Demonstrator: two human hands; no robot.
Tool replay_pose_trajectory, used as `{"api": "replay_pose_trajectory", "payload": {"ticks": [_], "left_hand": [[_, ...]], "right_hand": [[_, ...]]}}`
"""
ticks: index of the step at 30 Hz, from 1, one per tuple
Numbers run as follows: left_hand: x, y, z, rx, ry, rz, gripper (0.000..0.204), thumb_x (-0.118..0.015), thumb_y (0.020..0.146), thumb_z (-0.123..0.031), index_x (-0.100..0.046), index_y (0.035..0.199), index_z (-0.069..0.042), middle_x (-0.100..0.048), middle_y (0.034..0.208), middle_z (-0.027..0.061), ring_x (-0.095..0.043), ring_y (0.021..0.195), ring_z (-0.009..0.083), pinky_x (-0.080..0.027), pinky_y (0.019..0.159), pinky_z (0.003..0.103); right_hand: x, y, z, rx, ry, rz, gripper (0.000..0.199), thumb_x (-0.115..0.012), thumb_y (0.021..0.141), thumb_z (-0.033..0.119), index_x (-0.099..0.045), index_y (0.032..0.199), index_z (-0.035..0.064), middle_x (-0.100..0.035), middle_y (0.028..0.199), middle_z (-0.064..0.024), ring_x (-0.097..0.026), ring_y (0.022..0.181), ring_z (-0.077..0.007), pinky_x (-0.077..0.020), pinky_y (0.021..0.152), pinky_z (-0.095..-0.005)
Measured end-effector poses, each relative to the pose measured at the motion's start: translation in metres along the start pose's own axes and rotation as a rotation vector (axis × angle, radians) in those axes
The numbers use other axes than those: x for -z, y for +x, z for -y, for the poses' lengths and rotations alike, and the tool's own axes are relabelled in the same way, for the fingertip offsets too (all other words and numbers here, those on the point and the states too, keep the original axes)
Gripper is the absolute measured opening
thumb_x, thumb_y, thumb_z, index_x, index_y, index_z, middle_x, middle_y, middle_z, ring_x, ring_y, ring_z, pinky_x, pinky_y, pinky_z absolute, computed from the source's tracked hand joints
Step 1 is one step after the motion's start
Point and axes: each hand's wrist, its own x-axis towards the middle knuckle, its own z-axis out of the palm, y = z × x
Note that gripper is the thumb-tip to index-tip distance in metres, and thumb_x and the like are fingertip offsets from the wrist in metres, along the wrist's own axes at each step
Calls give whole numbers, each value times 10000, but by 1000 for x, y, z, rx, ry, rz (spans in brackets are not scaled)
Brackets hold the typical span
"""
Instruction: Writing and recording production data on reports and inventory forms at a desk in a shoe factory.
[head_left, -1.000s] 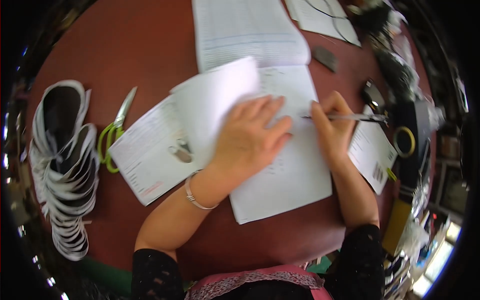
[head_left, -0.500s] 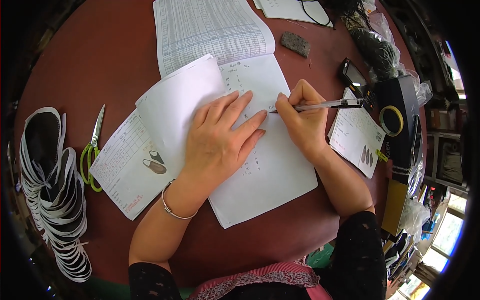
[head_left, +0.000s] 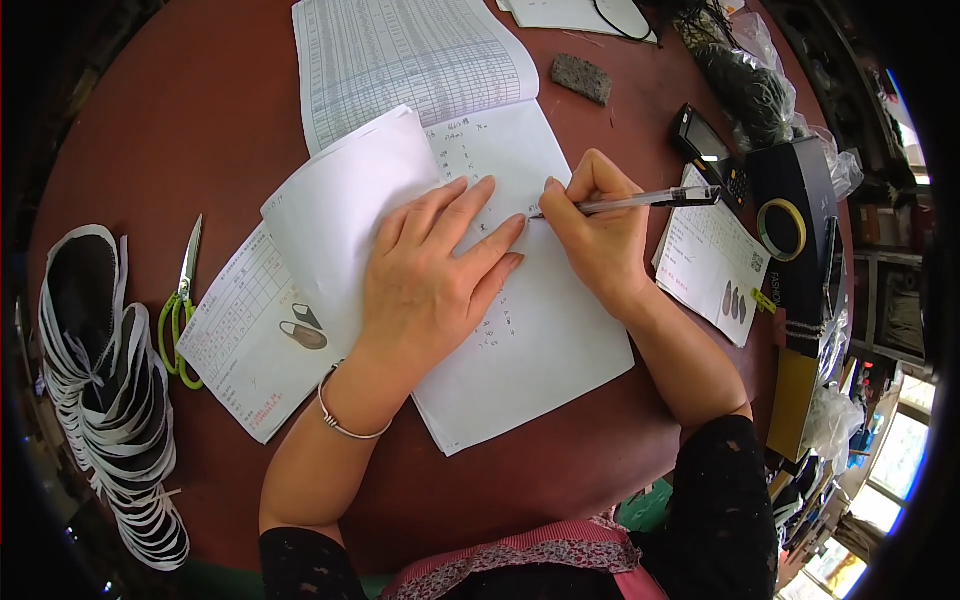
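A clear-barrelled pen [head_left: 640, 203] is pinched in my right hand [head_left: 608, 232], its tip on the white page [head_left: 530, 370] of an opened pad, beside handwritten marks. Fingers spread, my left hand [head_left: 440, 255] lies flat across that page and the edge of some folded-back sheets [head_left: 345, 195]. Under those sheets, to the left, a printed form [head_left: 250, 345] with a shoe picture sticks out. The pad's turned-up upper page [head_left: 415, 65] carries a dense printed grid.
Green-handled scissors [head_left: 182, 310] and a long stack of black-and-white shoe pieces [head_left: 105, 390] lie at left. At right are a clipped sheet [head_left: 710, 265], a black handheld device [head_left: 705, 140], a dark box [head_left: 795, 225] and a tape roll [head_left: 782, 230]. A grey block [head_left: 581, 79] lies beyond the pad.
The whole view has shifted slightly, so the papers appear a little further left. My right hand and the pen have moved slightly; my left hand stays flat on the page.
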Motion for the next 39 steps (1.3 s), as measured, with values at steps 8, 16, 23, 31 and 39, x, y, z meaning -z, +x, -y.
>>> {"api": "replay_pose_trajectory", "payload": {"ticks": [8, 16, 23, 31, 39], "left_hand": [[0, 1, 0, 8, 5, 6, 314, -811, 863, -278, -815, 1172, -221, -688, 1365, 50, -607, 1272, 272, -460, 1046, 416], [-11, -6, 5, 13, -147, -84, 274, -782, 845, -285, -791, 1090, -163, -649, 1346, 128, -569, 1274, 320, -439, 1082, 475], [-17, -8, 2, -7, -82, -175, 280, -804, 815, -298, -801, 1047, -142, -648, 1303, 129, -557, 1247, 305, -447, 1045, 443], [-14, -7, 2, -14, -106, -177, 270, -799, 814, -287, -797, 1036, -132, -655, 1288, 136, -565, 1243, 309, -447, 1045, 451], [-5, -6, 7, 4, -80, -17, 338, -797, 856, -267, -795, 1185, -188, -671, 1376, 88, -601, 1270, 307, -458, 1060, 463]], "right_hand": [[4, 1, -9, 40, 94, 5, 342, -690, 861, -45, -399, 726, 73, -403, 660, 40, -356, 641, -39, -333, 545, -267], [17, 6, -20, 139, -115, -21, 266, -670, 929, -5, -495, 742, 67, -456, 718, 41, -374, 684, -56, -335, 600, -258], [14, 2, -15, 55, -30, -28, 376, -685, 992, 29, -431, 719, 82, -384, 727, 60, -311, 691, -43, -293, 617, -252], [12, 2, -12, 41, -37, -25, 365, -680, 994, 38, -445, 716, 71, -395, 725, 53, -322, 695, -49, -303, 620, -260], [10, 4, -17, 115, 22, -18, 317, -689, 873, -34, -444, 709, 81, -427, 696, 47, -383, 674, -51, -329, 586, -259]]}}
